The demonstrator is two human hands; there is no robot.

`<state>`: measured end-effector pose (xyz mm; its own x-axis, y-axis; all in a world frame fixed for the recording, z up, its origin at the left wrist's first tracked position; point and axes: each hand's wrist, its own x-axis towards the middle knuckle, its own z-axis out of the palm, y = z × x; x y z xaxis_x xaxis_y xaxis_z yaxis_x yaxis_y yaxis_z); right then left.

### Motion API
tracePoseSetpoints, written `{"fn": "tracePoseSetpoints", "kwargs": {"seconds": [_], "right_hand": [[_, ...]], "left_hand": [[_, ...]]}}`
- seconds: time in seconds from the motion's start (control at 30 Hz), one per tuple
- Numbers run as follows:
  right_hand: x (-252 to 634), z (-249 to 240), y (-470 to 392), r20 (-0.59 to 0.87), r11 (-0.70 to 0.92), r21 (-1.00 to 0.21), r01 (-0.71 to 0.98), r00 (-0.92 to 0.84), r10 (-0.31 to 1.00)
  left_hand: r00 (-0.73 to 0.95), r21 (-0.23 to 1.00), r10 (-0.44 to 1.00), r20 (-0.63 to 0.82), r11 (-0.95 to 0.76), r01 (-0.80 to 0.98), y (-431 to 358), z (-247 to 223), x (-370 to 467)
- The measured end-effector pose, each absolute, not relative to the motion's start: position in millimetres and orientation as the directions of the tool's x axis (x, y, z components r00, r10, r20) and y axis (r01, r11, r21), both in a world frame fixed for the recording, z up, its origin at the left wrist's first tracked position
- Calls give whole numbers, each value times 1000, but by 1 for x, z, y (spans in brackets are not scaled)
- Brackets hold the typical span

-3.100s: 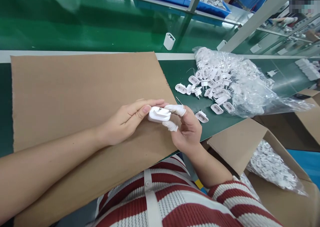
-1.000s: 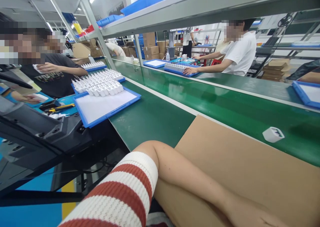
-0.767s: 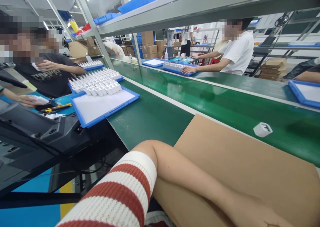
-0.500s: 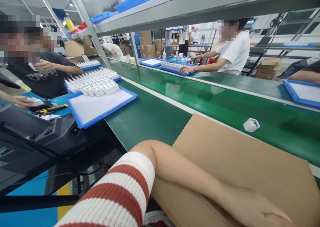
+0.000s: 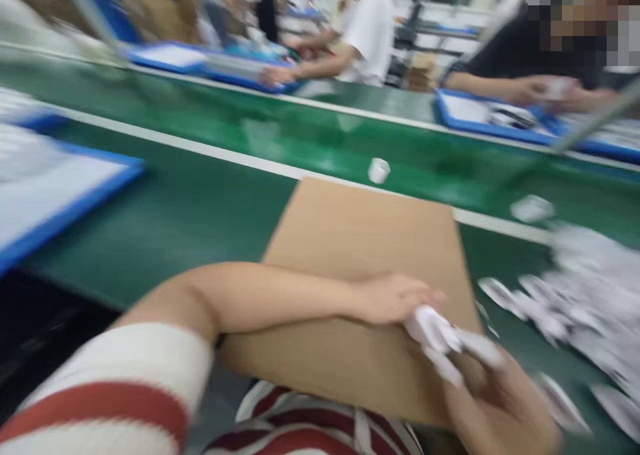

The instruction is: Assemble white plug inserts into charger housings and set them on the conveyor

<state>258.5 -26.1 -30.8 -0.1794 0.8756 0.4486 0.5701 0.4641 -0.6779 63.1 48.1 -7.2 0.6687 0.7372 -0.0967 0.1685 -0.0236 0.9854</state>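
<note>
- One white piece (image 5: 431,325) is in hand over the cardboard (image 5: 370,241), its work apparently unfinished.
- The right hand (image 5: 517,391) pinches it; the left hand (image 5: 393,299) touches it, though blur hides whether it grips.
- Unhandled: a loose heap (image 5: 595,308) at three o'clock.
- On the green belt (image 5: 300,141): a white housing (image 5: 379,171) at eleven, another housing (image 5: 533,209) at one.
- A stray piece (image 5: 563,403) crowds the right wrist.

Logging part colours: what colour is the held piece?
The held piece is white, though blurred in the head view.

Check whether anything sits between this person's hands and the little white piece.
Nothing visible does: the right hand holds the white piece, and the left hand is at its other end; blur hides finer detail.
</note>
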Motion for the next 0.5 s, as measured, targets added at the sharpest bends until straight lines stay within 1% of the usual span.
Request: {"fn": "tracePoseSetpoints", "kwargs": {"seconds": [0.03,0.1,0.13,0.3,0.5], "right_hand": [[264,-33,-31,484,438,-651,620,-106,869],[268,-36,-32,488,417,-703,576,-36,872],[267,-36,-28,483,409,-722,559,-16,875],[258,-23,-8,531,466,-739,487,-6,848],[257,-19,-11,553,490,-739,462,2,833]], "left_hand": [[624,987,775,-104,4,160,48,-2,63],[573,987,808,-138,62,151,55,3,61],[582,983,800,-145,52,174,60,3,60],[589,974,803,-91,-51,220,68,8,60],[567,967,818,-99,-57,250,64,10,61]]}}
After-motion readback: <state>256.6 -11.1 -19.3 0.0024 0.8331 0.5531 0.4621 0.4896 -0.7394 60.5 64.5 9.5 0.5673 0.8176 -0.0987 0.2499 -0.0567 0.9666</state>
